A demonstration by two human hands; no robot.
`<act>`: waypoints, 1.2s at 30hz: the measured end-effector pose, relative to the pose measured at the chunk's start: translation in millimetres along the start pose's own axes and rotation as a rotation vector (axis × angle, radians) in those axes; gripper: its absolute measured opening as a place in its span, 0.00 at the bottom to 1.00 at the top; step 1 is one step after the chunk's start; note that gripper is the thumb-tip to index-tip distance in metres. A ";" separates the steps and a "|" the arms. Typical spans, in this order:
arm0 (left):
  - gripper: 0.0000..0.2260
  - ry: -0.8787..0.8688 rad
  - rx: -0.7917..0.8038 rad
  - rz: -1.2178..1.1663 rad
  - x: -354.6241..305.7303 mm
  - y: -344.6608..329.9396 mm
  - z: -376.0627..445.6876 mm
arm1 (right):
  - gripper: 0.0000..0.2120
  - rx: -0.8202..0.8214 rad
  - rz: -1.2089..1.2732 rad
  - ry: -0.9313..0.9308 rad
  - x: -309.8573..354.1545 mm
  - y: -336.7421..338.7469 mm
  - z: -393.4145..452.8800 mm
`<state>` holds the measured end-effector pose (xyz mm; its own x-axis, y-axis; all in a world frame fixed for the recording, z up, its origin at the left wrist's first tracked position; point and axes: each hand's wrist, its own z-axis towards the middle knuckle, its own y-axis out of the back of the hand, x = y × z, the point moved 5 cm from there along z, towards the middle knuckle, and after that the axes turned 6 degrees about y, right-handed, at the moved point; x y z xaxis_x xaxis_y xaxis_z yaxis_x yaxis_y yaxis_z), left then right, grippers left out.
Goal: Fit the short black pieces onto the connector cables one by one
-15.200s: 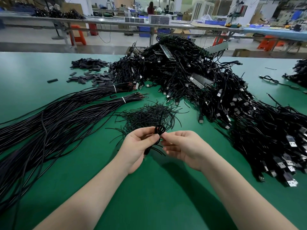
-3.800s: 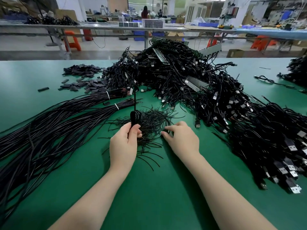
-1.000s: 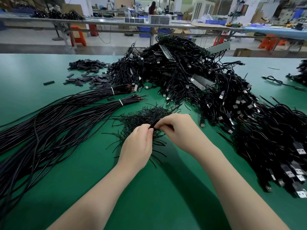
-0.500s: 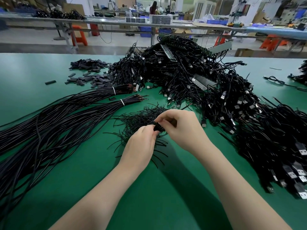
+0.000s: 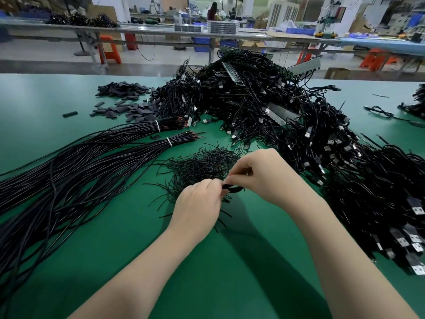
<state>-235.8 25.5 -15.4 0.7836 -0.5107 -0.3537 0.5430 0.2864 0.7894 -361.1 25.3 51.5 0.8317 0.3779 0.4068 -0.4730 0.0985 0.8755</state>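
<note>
Both hands meet over the green table, just in front of a loose heap of thin short black pieces (image 5: 204,163). My left hand (image 5: 197,203) is closed around a small black coiled cable (image 5: 232,188), most of it hidden in the fist. My right hand (image 5: 259,173) pinches the same coil from the right with thumb and forefinger. A thin black piece seems wound around the coil, but I cannot tell how. A large pile of black USB connector cables (image 5: 264,116) lies behind and to the right.
Two tied bundles of long black cables (image 5: 92,162) fan out to the left. Flat black sleeves (image 5: 124,100) lie scattered at the back left. More USB cables (image 5: 379,203) crowd the right side. Other workbenches, orange stools and people stand beyond the table's far edge.
Both hands have drawn slightly back from the heap of thin pieces, still closed on the small coil; my right fingers have shifted along it.
</note>
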 end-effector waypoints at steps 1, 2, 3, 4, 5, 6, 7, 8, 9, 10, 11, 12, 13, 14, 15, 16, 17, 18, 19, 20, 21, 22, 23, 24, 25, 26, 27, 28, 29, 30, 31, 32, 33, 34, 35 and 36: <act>0.10 -0.057 -0.009 0.029 -1.9 0.5 0.5 | 0.04 0.014 -0.001 -0.003 -1.5 1.6 -1.2; 0.11 -0.125 -0.011 0.087 -4.7 1.6 1.6 | 0.04 0.035 0.003 -0.009 -3.4 2.7 -2.1; 0.12 -0.192 -0.009 0.159 -8.2 2.1 2.3 | 0.05 0.069 0.005 -0.016 -6.8 3.9 -3.2; 0.14 -0.257 -0.013 0.221 -11.9 1.8 1.9 | 0.06 0.123 0.018 -0.030 -12.1 4.9 -4.7; 0.15 -0.334 -0.009 0.234 -16.6 -0.5 0.0 | 0.07 0.197 0.065 -0.053 -19.2 5.9 -7.6; 0.16 -0.423 -0.003 0.196 -21.8 -3.3 -2.8 | 0.08 0.287 0.155 -0.084 -27.2 6.5 -12.3; 0.16 -0.506 -0.010 0.135 -27.9 -4.2 -6.3 | 0.09 0.383 0.279 -0.113 -34.1 6.0 -18.5; 0.16 -0.568 -0.034 0.077 -34.1 -3.3 -10.5 | 0.10 0.474 0.411 -0.133 -39.4 3.7 -25.3; 0.15 -0.601 -0.066 0.031 -39.5 -1.8 -14.1 | 0.09 0.547 0.538 -0.134 -43.1 0.1 -31.5; 0.15 -0.608 -0.101 -0.016 -42.2 -0.5 -16.9 | 0.08 0.589 0.671 -0.124 -44.7 -4.5 -36.2; 0.14 -0.570 -0.123 -0.080 -42.4 0.6 -18.0 | 0.08 0.595 0.824 -0.115 -44.6 -9.9 -38.3; 0.14 -0.489 -0.124 -0.173 -39.5 1.4 -17.9 | 0.08 0.577 0.993 -0.113 -42.5 -15.9 -38.1; 0.17 -0.373 -0.107 -0.292 -34.7 2.3 -17.0 | 0.09 0.540 1.147 -0.114 -39.6 -21.9 -36.0; 0.21 -0.242 -0.087 -0.427 -28.8 2.5 -15.9 | 0.09 0.486 1.257 -0.123 -35.8 -27.7 -32.2; 0.24 -0.112 -0.070 -0.559 -21.9 1.9 -15.9 | 0.07 0.422 1.315 -0.137 -32.8 -34.0 -26.9; 0.24 0.011 -0.062 -0.678 -15.5 0.6 -15.9 | 0.07 0.348 1.324 -0.148 -29.9 -39.2 -21.2; 0.21 0.133 -0.064 -0.788 -9.7 -1.1 -15.2 | 0.08 0.268 1.289 -0.146 -26.9 -44.1 -15.2; 0.18 0.264 -0.082 -0.877 -2.8 -3.2 -14.1 | 0.09 0.182 1.219 -0.140 -23.7 -48.7 -9.7; 0.16 0.393 -0.106 -0.930 4.4 -5.1 -13.1 | 0.09 0.092 1.134 -0.135 -20.3 -52.2 -5.4; 0.16 0.498 -0.132 -0.941 11.4 -6.2 -12.3 | 0.09 0.011 1.057 -0.136 -16.8 -54.5 -2.6; 0.16 0.568 -0.153 -0.933 17.4 -6.5 -11.3 | 0.09 -0.056 1.006 -0.141 -14.0 -56.4 -0.9; 0.16 0.602 -0.163 -0.924 22.3 -7.2 -10.3 | 0.09 -0.105 0.978 -0.147 -11.5 -57.7 -0.5; 0.16 0.615 -0.159 -0.920 25.4 -7.9 -9.2 | 0.09 -0.137 0.960 -0.152 -10.0 -58.0 0.0; 0.16 0.612 -0.144 -0.916 27.4 -9.2 -8.1 | 0.09 -0.154 0.946 -0.162 -9.4 -57.4 0.1; 0.16 0.601 -0.129 -0.906 28.0 -10.6 -7.1 | 0.09 -0.163 0.927 -0.175 -10.1 -56.5 0.2; 0.16 0.583 -0.115 -0.891 28.3 -11.7 -6.4 | 0.10 -0.167 0.902 -0.189 -11.4 -55.7 -0.1; 0.16 0.567 -0.105 -0.872 28.3 -12.4 -5.5 | 0.11 -0.164 0.879 -0.202 -12.8 -55.8 -0.6; 0.16 0.557 -0.102 -0.853 28.5 -12.7 -4.9 | 0.11 -0.155 0.870 -0.217 -13.6 -56.5 -1.6; 0.17 0.552 -0.106 -0.833 29.2 -13.4 -4.6 | 0.11 -0.140 0.880 -0.232 -14.0 -57.9 -2.5; 0.18 0.545 -0.111 -0.809 30.7 -13.8 -4.6 | 0.10 -0.126 0.901 -0.244 -14.0 -59.5 -3.3; 0.18 0.536 -0.114 -0.783 31.8 -13.7 -4.4 | 0.08 -0.118 0.926 -0.250 -13.8 -60.8 -3.8; 0.18 0.531 -0.111 -0.766 32.7 -14.1 -3.8 | 0.07 -0.119 0.949 -0.251 -13.0 -61.1 -4.0; 0.17 0.535 -0.103 -0.769 33.7 -15.2 -3.4 | 0.05 -0.129 0.965 -0.252 -12.8 -61.3 -3.8; 0.17 0.545 -0.094 -0.792 34.1 -16.7 -3.2 | 0.04 -0.149 0.976 -0.259 -13.6 -61.6 -4.0; 0.17 0.554 -0.086 -0.814 34.0 -18.3 -3.1 | 0.05 -0.177 0.984 -0.276 -15.5 -62.4 -4.2; 0.17 0.555 -0.079 -0.827 33.7 -19.1 -3.6 | 0.07 -0.204 0.986 -0.300 -17.8 -63.1 -4.6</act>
<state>-218.6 5.8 -44.2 0.1697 -0.1284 -0.9771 0.9841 0.0754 0.1610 -347.5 16.7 -12.2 0.0764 0.1341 0.9880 -0.9968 0.0354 0.0723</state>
